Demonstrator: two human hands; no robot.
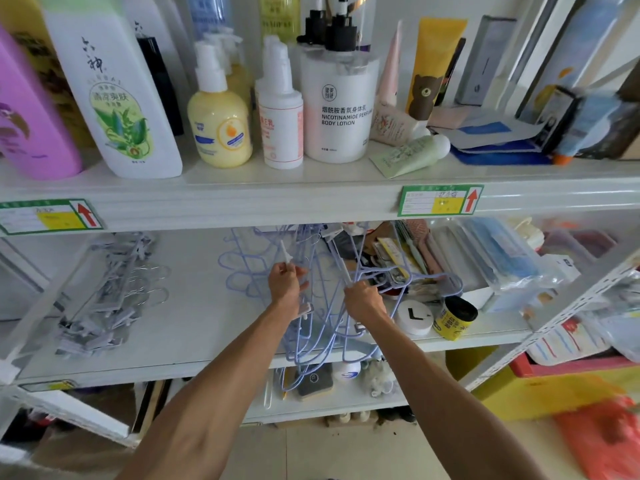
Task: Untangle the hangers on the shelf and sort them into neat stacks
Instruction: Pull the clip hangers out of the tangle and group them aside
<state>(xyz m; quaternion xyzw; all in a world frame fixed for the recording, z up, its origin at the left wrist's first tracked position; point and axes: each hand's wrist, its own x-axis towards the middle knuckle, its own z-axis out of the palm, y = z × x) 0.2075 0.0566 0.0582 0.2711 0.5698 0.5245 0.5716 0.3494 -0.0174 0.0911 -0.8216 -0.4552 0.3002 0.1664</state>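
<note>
A tangle of pale blue wire hangers [322,327] lies on the middle shelf [194,327], some hanging over its front edge. My left hand [285,284] grips a thin white bar that rises out of the tangle. My right hand [363,299] grips another white hanger bar together with blue wires. More blue hangers [242,268] lie just left of my hands. A pile of grey clip hangers [104,299] with metal hooks sits at the shelf's left.
Bottles and tubes fill the upper shelf [311,192]. Right of the hangers are a white round lid [415,317], a yellow jar [453,318] and plastic-wrapped packs [498,261]. A slanted shelf frame [554,317] and an orange bag [602,441] stand at the right.
</note>
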